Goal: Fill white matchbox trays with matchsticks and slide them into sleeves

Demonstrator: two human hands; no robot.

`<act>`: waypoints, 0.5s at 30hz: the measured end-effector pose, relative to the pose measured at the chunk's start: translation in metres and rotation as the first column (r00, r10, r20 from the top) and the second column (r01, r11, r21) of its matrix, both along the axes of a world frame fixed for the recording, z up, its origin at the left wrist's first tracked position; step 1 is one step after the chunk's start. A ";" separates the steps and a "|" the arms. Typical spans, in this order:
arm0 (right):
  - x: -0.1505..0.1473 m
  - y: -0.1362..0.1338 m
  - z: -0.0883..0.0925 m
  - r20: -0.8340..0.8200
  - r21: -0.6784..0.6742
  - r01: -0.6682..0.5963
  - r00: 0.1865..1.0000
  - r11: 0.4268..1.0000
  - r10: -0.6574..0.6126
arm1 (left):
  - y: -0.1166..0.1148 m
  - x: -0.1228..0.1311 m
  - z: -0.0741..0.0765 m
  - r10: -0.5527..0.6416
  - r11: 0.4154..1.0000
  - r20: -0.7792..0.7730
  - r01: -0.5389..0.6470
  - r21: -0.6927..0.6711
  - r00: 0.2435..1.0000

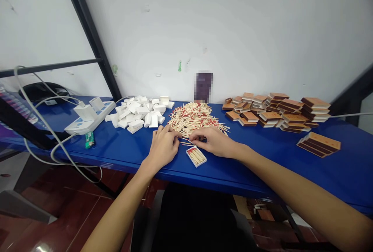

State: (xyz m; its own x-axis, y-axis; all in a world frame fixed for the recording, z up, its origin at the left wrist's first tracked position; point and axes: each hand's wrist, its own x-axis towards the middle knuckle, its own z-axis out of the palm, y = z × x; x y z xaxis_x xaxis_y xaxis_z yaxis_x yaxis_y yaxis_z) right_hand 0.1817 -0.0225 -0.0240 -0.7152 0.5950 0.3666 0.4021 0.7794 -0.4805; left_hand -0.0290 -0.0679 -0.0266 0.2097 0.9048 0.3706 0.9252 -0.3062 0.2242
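Note:
A heap of loose red-tipped matches (194, 118) lies at the middle of the blue table. At its front left edge is my left hand (164, 145), fingers curled together at the matches; whatever they pinch is too small to name. My right hand (211, 141) is at the heap's front right, thumb and fingertips closed near a few stray matches, their contents unclear. Just in front of the hands, a small white tray (203, 163) holds a layer of matches with red heads toward the heap.
White empty trays (136, 111) are piled to the left, and brown matchboxes (269, 116) are stacked to the right. One group of boxes (319, 143) stands nearer the front right. A power strip (84, 125), cables and a green item (89, 139) are at the left.

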 end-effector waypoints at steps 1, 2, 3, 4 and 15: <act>0.000 0.000 0.000 -0.002 -0.008 -0.001 1.000 1.000 0.001 | 0.000 0.000 0.000 0.002 1.000 0.003 -0.002 -0.006 1.000; 0.000 0.000 0.000 -0.001 -0.016 -0.002 1.000 1.000 0.002 | 0.000 0.000 0.000 0.004 1.000 0.002 -0.004 -0.010 1.000; 0.000 0.000 0.001 0.002 -0.022 -0.003 1.000 1.000 0.003 | 0.000 0.000 0.001 0.007 1.000 -0.001 -0.007 -0.014 1.000; 0.000 0.001 0.001 0.004 -0.026 -0.004 1.000 1.000 0.004 | 0.000 0.000 0.001 0.009 1.000 -0.006 -0.009 -0.016 1.000; -0.007 -0.003 0.006 -0.020 -0.100 0.003 1.000 0.995 -0.005 | 0.002 -0.007 0.005 -0.002 1.000 0.057 0.002 0.013 0.998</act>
